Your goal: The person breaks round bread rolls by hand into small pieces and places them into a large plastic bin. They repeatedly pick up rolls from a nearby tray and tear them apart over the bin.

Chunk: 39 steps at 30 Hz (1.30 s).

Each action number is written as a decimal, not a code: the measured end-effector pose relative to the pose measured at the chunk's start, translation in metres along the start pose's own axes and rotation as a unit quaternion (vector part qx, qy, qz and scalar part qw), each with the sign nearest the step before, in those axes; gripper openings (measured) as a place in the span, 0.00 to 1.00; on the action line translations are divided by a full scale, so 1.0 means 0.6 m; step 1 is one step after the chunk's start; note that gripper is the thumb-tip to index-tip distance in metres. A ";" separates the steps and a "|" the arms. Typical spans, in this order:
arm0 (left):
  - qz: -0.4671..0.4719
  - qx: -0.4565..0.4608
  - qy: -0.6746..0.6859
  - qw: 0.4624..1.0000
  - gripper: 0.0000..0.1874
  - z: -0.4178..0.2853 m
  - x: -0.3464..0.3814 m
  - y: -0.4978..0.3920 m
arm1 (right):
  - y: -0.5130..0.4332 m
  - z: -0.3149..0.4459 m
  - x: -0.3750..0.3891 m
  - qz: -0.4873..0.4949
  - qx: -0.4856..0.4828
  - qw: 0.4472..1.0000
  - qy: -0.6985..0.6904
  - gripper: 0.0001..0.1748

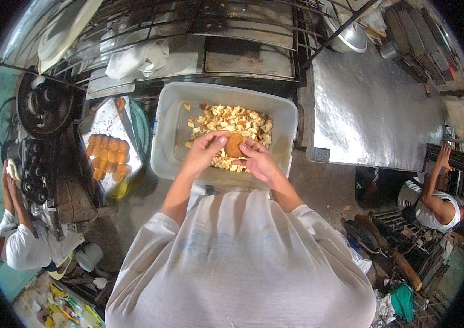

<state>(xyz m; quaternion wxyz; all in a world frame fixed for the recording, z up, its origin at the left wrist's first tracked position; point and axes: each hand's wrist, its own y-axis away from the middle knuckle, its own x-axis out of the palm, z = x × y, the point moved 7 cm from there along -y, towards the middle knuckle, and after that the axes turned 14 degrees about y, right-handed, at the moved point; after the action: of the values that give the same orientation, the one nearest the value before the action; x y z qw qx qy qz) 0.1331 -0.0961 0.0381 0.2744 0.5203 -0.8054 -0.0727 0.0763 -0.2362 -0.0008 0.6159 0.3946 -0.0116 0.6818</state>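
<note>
Between my two hands is a round brown bread roll (235,145), held above a translucent plastic bin (170,123). My left hand (207,149) grips the roll's left edge with thumb and fingers. On its right side, my right hand (258,158) pinches it the same way. Torn bread pieces (252,121), pale inside with brown crust, lie heaped across the bin's floor. To the left, a tray (98,119) carries several whole brown rolls (109,152) in touching rows, and one more roll (120,103) sits near its top end.
A metal-topped table (375,110) stands right of the bin. Ahead is a wire rack (252,61) with baking trays. One person (27,238) works at far left beside dark machinery (35,172); another person (437,201) is at far right. Rolling pins (406,270) lie low right.
</note>
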 end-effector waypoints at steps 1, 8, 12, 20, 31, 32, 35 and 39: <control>0.005 0.011 -0.010 1.000 0.16 -0.002 0.003 0.002 | 0.000 0.003 0.000 -0.010 -0.007 1.000 0.024 0.20; 0.029 -0.009 0.047 0.998 0.16 0.052 -0.008 -0.003 | -0.003 0.055 0.013 -0.028 -0.112 0.955 0.274 0.17; -0.004 -0.017 0.043 0.999 0.17 0.062 -0.011 0.000 | -0.016 0.041 0.002 -0.011 -0.052 0.929 0.367 0.14; -0.032 -0.010 0.024 0.999 0.17 0.063 -0.016 -0.026 | -0.042 0.025 -0.026 -0.089 -0.070 0.903 0.415 0.13; -0.038 -0.040 0.050 0.997 0.15 0.115 -0.019 -0.039 | -0.043 -0.017 -0.052 -0.107 -0.046 0.946 0.303 0.12; -0.042 -0.039 0.053 0.997 0.15 0.112 -0.023 -0.038 | -0.044 -0.017 -0.050 -0.108 -0.043 0.947 0.300 0.13; -0.039 -0.026 0.056 0.997 0.15 0.112 -0.027 -0.040 | -0.047 -0.009 -0.048 -0.101 -0.065 0.933 0.339 0.14; -0.043 -0.027 0.067 0.996 0.14 0.126 -0.032 -0.032 | -0.044 -0.018 -0.046 -0.092 -0.047 0.932 0.346 0.15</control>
<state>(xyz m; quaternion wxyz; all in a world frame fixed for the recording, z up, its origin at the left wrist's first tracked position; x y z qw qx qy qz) 0.1150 -0.1004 -0.0400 0.3381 0.5503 -0.7601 -0.0712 0.0908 -0.2471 -0.0357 0.6597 0.1040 0.2064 0.7151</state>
